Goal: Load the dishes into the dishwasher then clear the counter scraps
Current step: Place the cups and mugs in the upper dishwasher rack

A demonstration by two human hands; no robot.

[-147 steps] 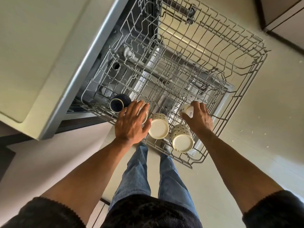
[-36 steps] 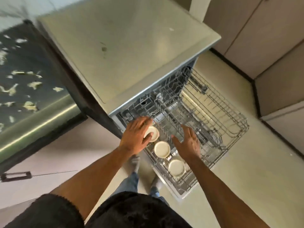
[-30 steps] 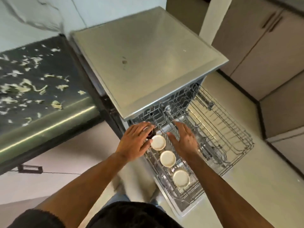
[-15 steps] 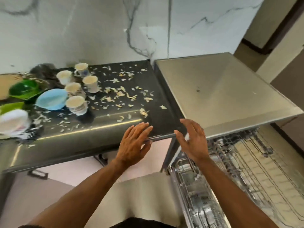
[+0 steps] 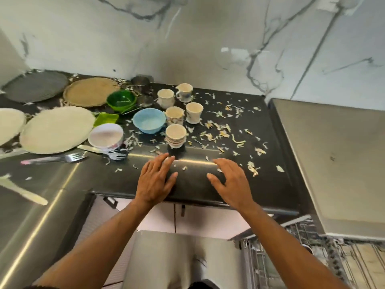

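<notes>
A white marble-veined wall backs a dark, glossy surface strewn with pale scraps, thickest on its right half. To the right stands the dishwasher with its flat grey top, and its wire rack is pulled out at the lower right.

The dishes crowd the left and middle of the surface. Five cream cups stand upright in a loose cluster: the nearest cup sits just ahead of the left hand, with a second cup behind it, a third cup to that one's right, and two rear cups near the wall. A blue bowl lies just left of the cluster, a green bowl behind it, and a white bowl nearer the front edge. A small green tray shows between the white bowl and the green one. Large pale plates fill the far left, with a tan round mat and a dark round mat behind them. A fork lies in front of the plates.

The left hand and the right hand are both over the front part of the surface, palms down, well apart from each other. Each grip is loose, fingers spread and nearly straight, clamped on nothing. Whether the fingertips touch the surface cannot be told.
</notes>
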